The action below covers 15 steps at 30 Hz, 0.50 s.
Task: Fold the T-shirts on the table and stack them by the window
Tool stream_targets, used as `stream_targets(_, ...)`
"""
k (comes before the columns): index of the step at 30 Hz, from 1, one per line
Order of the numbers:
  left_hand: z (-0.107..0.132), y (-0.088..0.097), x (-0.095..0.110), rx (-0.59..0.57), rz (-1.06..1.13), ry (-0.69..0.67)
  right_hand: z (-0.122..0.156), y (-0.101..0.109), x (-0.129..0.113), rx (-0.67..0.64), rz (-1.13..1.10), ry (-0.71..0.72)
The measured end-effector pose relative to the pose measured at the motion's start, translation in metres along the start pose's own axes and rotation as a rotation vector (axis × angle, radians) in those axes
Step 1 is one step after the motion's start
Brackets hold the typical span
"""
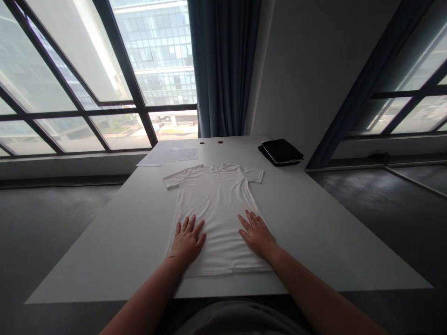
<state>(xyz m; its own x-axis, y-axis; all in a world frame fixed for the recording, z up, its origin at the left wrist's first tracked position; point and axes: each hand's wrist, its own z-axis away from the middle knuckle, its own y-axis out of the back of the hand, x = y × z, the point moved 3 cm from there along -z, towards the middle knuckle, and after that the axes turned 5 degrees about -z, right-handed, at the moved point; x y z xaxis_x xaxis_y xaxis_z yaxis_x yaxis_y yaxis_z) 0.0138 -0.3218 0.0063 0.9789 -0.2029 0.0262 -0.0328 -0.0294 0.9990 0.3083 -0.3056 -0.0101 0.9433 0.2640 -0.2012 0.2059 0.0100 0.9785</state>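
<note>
A white short-sleeved T-shirt lies spread out on the white table, its neckline toward the far end and its hem toward me. Soft wrinkles run across the lower body of the shirt. My left hand rests flat on the shirt's lower left side, fingers spread and pointing away from me. On the lower right side lies my right hand, palm down, its fingers apart and angled up to the left. Neither hand grips the fabric.
Printed paper sheets lie at the table's far left. A black folder or notebook-like stack is at the far right. Two small dark round spots mark the far edge. Beyond stand a blue curtain, a wall and windows.
</note>
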Motion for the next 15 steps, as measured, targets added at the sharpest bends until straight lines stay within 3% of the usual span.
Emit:
stream_targets(6,0.004,-0.001,-0.003,-0.003,0.021,-0.001,0.009,-0.005,0.008,0.050,0.035,-0.021)
stream_targets(11,0.012,-0.006,-0.015,0.067,0.027,0.040,0.018,-0.002,0.019,0.158,0.045,-0.035)
stream_targets(15,0.020,-0.008,-0.025,0.115,0.026,0.057,0.024,0.000,0.035,0.156,0.030,-0.100)
